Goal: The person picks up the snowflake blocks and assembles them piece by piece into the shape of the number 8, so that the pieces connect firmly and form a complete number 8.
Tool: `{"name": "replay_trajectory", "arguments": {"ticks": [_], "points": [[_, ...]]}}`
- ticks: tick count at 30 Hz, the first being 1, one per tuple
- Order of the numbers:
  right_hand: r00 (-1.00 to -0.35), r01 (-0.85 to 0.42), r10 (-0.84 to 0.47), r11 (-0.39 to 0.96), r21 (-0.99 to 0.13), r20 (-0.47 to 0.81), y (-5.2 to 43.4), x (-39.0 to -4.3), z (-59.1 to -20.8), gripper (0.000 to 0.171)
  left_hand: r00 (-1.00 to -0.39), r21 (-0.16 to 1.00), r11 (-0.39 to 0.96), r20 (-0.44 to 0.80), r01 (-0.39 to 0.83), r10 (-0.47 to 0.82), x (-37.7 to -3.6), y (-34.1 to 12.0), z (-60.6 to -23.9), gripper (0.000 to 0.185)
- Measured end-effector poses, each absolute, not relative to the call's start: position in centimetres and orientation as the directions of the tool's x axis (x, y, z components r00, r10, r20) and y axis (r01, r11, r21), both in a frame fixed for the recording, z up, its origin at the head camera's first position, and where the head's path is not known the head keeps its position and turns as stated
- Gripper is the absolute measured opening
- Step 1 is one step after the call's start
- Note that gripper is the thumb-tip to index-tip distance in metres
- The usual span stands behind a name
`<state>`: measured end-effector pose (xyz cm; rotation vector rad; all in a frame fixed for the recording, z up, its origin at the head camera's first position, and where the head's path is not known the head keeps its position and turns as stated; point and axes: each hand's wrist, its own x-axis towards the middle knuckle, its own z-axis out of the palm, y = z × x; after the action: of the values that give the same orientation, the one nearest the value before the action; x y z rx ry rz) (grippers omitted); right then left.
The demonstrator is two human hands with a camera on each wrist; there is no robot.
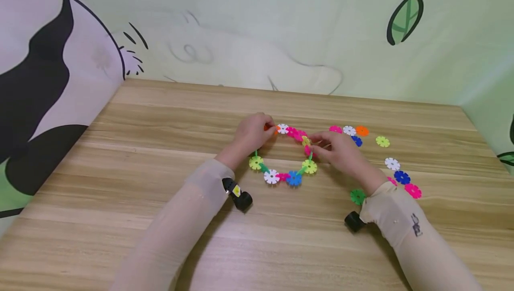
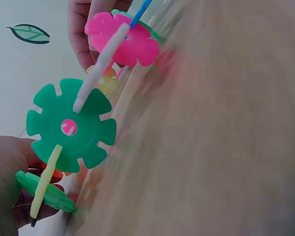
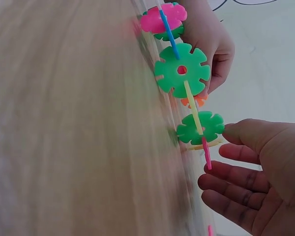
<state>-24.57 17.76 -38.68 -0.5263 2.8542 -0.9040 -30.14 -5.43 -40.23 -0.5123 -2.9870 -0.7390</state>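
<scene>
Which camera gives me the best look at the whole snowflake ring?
Head view: the ring shows whole on the table, both hands on its far side. Each wrist view shows only a few linked discs close up.
</scene>
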Motion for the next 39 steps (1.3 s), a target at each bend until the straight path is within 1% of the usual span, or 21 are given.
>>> {"name": "replay_trajectory", "arguments": {"ticks": [5,11,14,16,19,21,25,27,31,33,36,39], "points": [[-0.936,-0.301,-0.352,0.774,-0.557,0.017,17.8,-24.8,-38.6,0.033,-0.949,0.468,0.828,0.095,0.309,0.300,-30.6,-5.4,-40.1,0.020],[-0.938,-0.296,-0.346,0.773,-0.561,0.018,17.8,-24.9,-38.4,0.034,-0.946,0.493,0.811,0.090,0.315,0.312,-30.9,-5.6,-39.8,0.022],[-0.940,-0.296,-0.341,0.766,-0.570,0.029,18.1,-24.7,-38.3,0.035,-0.941,0.492,0.805,0.115,0.332,0.318,-30.7,-5.8,-39.4,0.024],[-0.939,-0.299,-0.341,0.760,-0.577,0.037,18.3,-24.5,-38.2,0.035,-0.930,0.466,0.805,0.162,0.368,0.331,-30.3,-6.0,-39.0,0.026],[-0.935,-0.314,-0.350,0.745,-0.588,0.056,18.7,-24.1,-38.2,0.035,-0.890,0.394,0.801,0.256,0.451,0.376,-29.2,-6.1,-38.3,0.026],[-0.931,-0.327,-0.357,0.738,-0.590,0.070,18.9,-23.8,-38.1,0.034,-0.846,0.338,0.783,0.319,0.522,0.426,-28.2,-6.1,-38.0,0.026],[-0.928,-0.345,-0.360,0.731,-0.588,0.098,19.3,-23.2,-38.0,0.032,-0.764,0.267,0.729,0.376,0.631,0.524,-25.9,-5.9,-37.9,0.027],[-0.928,-0.348,-0.358,0.731,-0.587,0.103,19.5,-22.9,-37.9,0.032,-0.748,0.267,0.708,0.370,0.654,0.551,-25.0,-6.0,-38.2,0.031],[-0.928,-0.340,-0.363,0.724,-0.600,0.088,19.5,-22.0,-38.1,0.031,-0.767,0.309,0.703,0.300,0.641,0.568,-23.1,-6.5,-38.8,0.043],[-0.919,-0.356,-0.384,0.707,-0.611,0.091,19.4,-21.6,-38.3,0.031,-0.775,0.324,0.704,0.262,0.632,0.575,-22.3,-6.9,-39.1,0.048],[-0.902,-0.390,-0.421,0.689,-0.611,0.101,19.1,-21.3,-38.7,0.031,-0.772,0.304,0.710,0.231,0.635,0.592,-21.3,-7.3,-39.5,0.050],[-0.886,-0.421,-0.451,0.679,-0.601,0.110,18.8,-21.2,-39.2,0.031,-0.757,0.262,0.710,0.232,0.653,0.611,-20.8,-7.4,-39.9,0.046]]}}
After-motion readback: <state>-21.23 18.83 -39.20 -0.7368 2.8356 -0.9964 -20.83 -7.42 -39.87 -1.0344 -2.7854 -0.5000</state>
